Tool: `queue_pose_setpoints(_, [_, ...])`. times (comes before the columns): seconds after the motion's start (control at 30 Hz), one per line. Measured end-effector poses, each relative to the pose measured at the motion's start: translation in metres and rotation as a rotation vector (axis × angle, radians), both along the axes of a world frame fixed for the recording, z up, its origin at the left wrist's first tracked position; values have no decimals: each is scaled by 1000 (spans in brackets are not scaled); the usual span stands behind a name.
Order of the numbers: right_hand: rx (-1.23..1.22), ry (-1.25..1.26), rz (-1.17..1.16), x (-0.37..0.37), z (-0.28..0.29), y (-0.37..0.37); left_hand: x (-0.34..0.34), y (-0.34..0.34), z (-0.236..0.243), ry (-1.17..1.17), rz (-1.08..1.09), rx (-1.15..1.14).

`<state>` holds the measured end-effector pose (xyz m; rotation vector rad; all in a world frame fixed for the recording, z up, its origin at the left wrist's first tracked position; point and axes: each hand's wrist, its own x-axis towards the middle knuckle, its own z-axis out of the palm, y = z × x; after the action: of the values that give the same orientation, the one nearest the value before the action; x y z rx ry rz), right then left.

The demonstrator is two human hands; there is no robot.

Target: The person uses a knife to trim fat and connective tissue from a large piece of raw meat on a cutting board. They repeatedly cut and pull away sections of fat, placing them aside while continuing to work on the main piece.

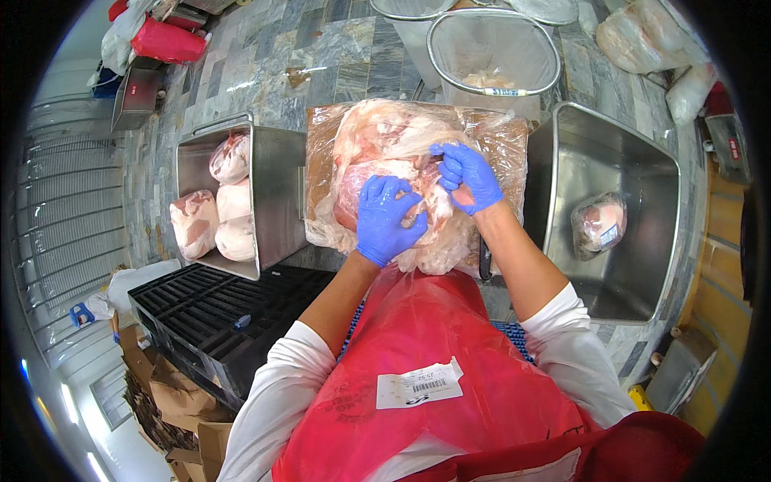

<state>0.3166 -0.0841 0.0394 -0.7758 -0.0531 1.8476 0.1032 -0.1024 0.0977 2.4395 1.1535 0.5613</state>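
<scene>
A large piece of raw pink meat with pale fat (pixel 355 187) lies in loose clear plastic (pixel 446 261) on a plastic-covered board (pixel 323 136) in front of me. My left hand (pixel 389 221), in a blue glove, presses curled fingers onto the meat. My right hand (pixel 466 177), also gloved blue, is closed on the plastic film at the meat's upper right. A dark handle (pixel 485 259) shows at the board's lower right edge, beside my right forearm.
Left, a steel bin (pixel 277 233) holds several meat cuts (pixel 193 225); right, another (pixel 610 281) holds a wrapped cut (pixel 598 221). Hooped bag bins (pixel 494 44) stand beyond the board. A black slatted pallet (pixel 209 321), cardboard boxes (pixel 189 402) and a co-worker (pixel 100 313) are lower left.
</scene>
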Motion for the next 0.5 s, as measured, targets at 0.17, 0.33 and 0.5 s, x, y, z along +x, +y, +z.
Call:
queue_pose_setpoints(0.17, [124,45,54,3,-6,0,-2,21,-17,-216,179,-30])
queue_pose_setpoints(0.33, [152,-284,34,-6,26,1,11,80,-5,115,60,242])
queue_pose_setpoints(0.5, [92,-491,-76,-12,2,6,6,98,-23,29,207,11])
